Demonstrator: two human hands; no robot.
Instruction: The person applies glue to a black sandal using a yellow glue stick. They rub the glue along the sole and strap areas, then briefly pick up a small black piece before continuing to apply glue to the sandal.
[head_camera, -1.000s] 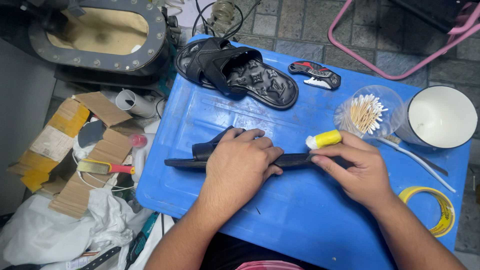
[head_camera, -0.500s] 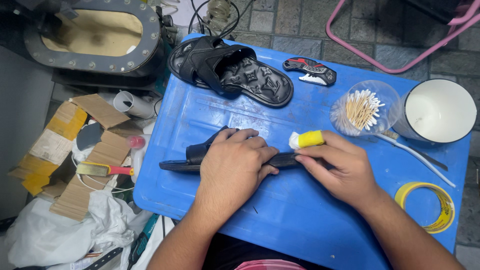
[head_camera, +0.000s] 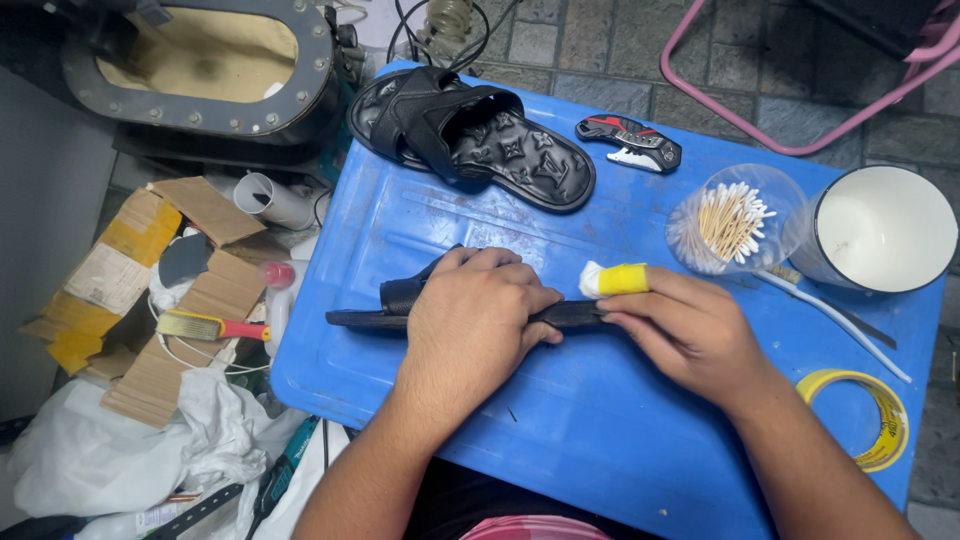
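A black sandal (head_camera: 372, 314) lies on its edge across the blue plastic board (head_camera: 420, 228). My left hand (head_camera: 474, 322) covers its middle and presses it down. My right hand (head_camera: 692, 332) grips the sandal's right end. A yellow and white wrap (head_camera: 614, 279) covers that hand's index fingertip, which rests on the sole's edge. The matching black sandal (head_camera: 478, 136) lies flat at the board's far side, apart from both hands.
A clear cup of cotton swabs (head_camera: 732, 224), a white bucket (head_camera: 882, 228), a red-black folding knife (head_camera: 630, 140) and a yellow tape roll (head_camera: 872, 418) sit on the board's right part. Cardboard (head_camera: 160, 290), a small brush (head_camera: 210, 327) and white bags (head_camera: 120, 450) lie on the floor at left.
The view shifted slightly. My right hand with the wrapped finger slid a little left along the sandal's edge. My left hand stayed on the sandal.
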